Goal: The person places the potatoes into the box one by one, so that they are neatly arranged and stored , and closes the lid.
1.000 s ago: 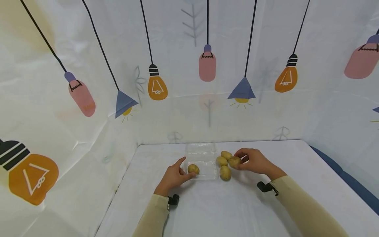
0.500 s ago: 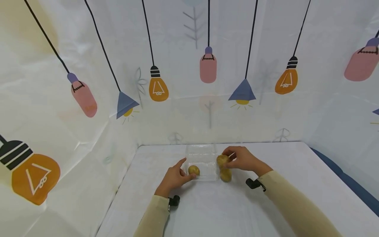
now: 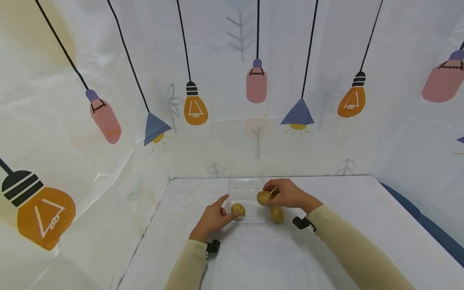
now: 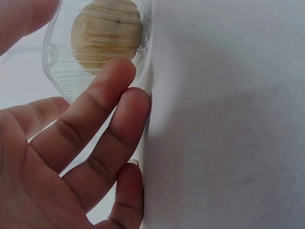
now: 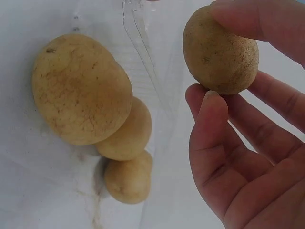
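A potato (image 3: 263, 197) is held between the thumb and fingertips of my right hand (image 3: 288, 194), over the right side of the clear plastic container (image 3: 251, 207). Another potato (image 3: 238, 209) lies inside the container at its left. My left hand (image 3: 211, 219) touches the container's left side with spread, relaxed fingers, the thumb near its front edge. In the left wrist view, fingertips (image 4: 121, 71) rest right at the ribbed wall. Beside the container's right wall lie three more potatoes; the nearest potato (image 5: 81, 90) looks largest in the right wrist view.
The container's clear lid (image 3: 246, 184) lies folded back toward the rear edge of the white table (image 3: 290, 249). Behind stands a white curtain (image 3: 221, 145) printed with hanging lamps. Each wrist carries a small black camera (image 3: 214, 246).
My right hand has moved left with its potato, from among the others to over the container. The left hand has stayed at the container's left side.
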Demonstrator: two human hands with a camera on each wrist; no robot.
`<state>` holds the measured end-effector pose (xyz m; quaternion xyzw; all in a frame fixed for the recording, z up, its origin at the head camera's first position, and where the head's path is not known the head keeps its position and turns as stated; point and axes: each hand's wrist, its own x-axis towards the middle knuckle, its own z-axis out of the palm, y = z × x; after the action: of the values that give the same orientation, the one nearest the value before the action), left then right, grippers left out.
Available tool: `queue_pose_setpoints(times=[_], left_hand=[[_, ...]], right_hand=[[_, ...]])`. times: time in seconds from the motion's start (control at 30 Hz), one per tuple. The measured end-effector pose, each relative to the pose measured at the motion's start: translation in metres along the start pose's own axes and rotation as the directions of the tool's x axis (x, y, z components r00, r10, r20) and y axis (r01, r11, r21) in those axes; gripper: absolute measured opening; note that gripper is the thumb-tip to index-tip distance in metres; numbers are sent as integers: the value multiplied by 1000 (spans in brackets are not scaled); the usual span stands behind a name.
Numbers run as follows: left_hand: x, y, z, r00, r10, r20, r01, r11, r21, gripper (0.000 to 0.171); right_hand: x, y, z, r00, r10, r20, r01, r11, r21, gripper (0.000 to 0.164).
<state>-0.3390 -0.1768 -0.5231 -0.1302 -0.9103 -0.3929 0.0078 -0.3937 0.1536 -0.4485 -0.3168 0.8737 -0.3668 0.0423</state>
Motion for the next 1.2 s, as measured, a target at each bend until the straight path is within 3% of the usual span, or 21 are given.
queue_pose_setpoints(times=[0.6,1.2], left_hand=[[0,-2,-2,1000,0,-9,0,1000,-2,89],[3,-7,-7,1000,-6,12,6,1000,-8,74]], right_hand=[[24,-12,21,995,3,95,-3,1000,-3,40],[38,-16,30,977,40,208,-18,994,-107,42]])
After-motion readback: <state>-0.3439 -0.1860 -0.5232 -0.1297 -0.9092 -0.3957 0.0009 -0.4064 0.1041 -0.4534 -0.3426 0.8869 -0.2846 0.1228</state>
